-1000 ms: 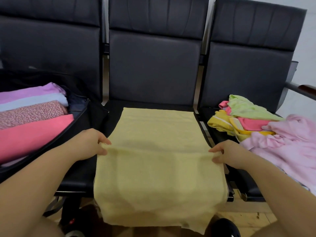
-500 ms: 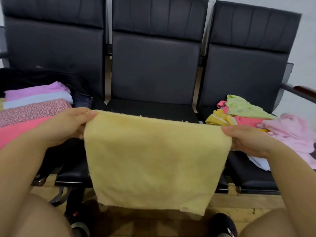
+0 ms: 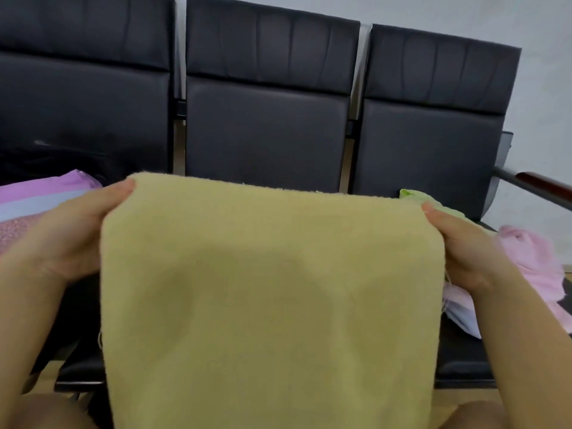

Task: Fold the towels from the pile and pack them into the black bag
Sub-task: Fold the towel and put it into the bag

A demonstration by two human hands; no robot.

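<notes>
Both hands hold the yellow towel (image 3: 272,298) up in front of the chairs (image 3: 266,119), so the cloth hangs flat and its edges can be matched for the next fold. The left hand (image 3: 66,235) grips the upper left corner, thumb over the top edge and the other fingers hidden behind the cloth; the right hand (image 3: 464,249) grips the upper right edge the same way, thumb on the near face. The folded towels (image 3: 37,199) lie at the left, where the black bag (image 3: 55,159) shows only as a dark shape behind them. The unfolded pile (image 3: 532,258) sits on the right seat, partly hidden by the right arm. Against the frame half a second back, the towel is raised higher and nearer the camera, now covering the middle seat; a second ago it lay spread on that seat.
</notes>
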